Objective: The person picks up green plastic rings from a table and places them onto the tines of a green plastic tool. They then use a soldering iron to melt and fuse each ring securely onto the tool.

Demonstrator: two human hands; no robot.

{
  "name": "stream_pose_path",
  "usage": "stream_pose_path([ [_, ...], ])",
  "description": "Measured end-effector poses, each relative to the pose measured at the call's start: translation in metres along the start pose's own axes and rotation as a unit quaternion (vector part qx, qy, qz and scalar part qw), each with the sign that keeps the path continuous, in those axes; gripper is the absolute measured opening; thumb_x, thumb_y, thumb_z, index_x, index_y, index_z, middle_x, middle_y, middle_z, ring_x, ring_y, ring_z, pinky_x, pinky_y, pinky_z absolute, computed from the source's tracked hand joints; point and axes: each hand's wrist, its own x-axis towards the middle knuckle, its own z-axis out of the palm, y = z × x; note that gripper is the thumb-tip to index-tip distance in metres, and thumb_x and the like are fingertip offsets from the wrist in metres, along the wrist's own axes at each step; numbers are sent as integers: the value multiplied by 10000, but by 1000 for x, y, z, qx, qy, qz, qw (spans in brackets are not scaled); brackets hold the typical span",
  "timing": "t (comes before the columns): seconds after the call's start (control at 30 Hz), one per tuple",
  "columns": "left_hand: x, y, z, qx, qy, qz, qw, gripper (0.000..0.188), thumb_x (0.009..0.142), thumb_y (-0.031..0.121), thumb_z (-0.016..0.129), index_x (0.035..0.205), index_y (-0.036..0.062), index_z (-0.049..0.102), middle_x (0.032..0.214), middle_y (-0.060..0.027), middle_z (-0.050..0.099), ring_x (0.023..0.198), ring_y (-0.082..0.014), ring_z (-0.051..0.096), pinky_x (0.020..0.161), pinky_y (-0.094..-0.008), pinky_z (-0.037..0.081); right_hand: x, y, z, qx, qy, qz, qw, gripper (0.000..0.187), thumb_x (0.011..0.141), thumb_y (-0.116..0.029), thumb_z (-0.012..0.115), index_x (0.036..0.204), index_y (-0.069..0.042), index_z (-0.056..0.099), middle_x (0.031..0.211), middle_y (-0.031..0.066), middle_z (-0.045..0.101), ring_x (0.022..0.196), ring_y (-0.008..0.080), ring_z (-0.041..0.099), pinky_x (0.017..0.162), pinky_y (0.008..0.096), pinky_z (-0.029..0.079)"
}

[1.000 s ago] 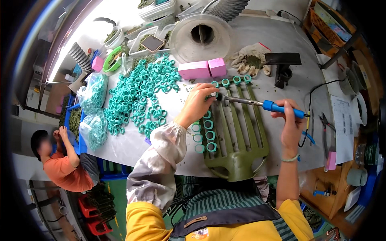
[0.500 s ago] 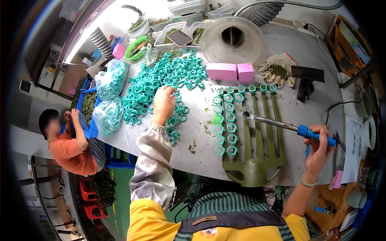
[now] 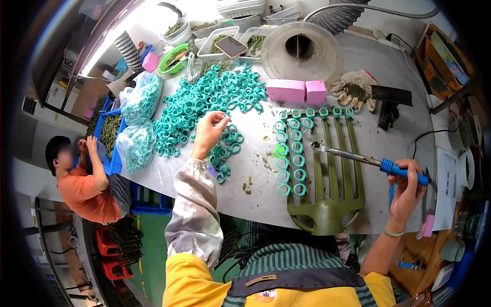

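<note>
In the head view, a teal ring (image 3: 223, 118) is pinched between the fingertips of the left hand (image 3: 207, 134) over the heap of teal rings (image 3: 204, 105) on the counter (image 3: 255, 189). The blue-handled soldering iron (image 3: 371, 161) is gripped in the closed right hand (image 3: 406, 189), its tip held above the green pronged frame (image 3: 322, 179), where more rings are seated in rows.

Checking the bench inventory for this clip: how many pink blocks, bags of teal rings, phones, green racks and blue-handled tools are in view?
Pink blocks: 2
Bags of teal rings: 2
Phone: 1
Green rack: 1
Blue-handled tool, in the right hand: 1
Total: 7
</note>
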Motion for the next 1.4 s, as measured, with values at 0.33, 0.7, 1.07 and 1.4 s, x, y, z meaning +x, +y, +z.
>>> stream_pose_path([
  [0.33,-44,133,44,-204,-233,28,950,227,925,89,684,1140,18,694,1095,7,592,827,-45,544,722,-192,453,1,-2,-2,-21,-1,7,1000,237,973,-185,587,882,19,667,897,94,672,620,151,657,576,241,558],
  [0.7,-44,147,123,-9,-117,268,956,283,821,48,728,1101,75,700,1124,-93,663,1050,-313,619,912,-387,493,2,23,0,-22,-15,1,1000,249,998,-164,544,891,28,659,878,80,678,638,152,660,594,265,553],
  [1.07,-41,145,127,5,-143,283,948,315,811,66,740,1123,75,692,1147,-109,654,1084,-334,606,928,-405,491,1,9,-7,-23,-14,-20,999,214,971,-128,556,863,35,643,885,82,647,605,148,624,565,268,534],
  [1.4,-18,26,-18,230,18,45,972,280,787,125,767,1025,80,626,889,-89,636,863,-305,620,734,-421,502,-3,1,-19,13,-6,-11,1000,230,951,-151,574,833,36,641,865,108,623,580,158,590,498,253,507],
])
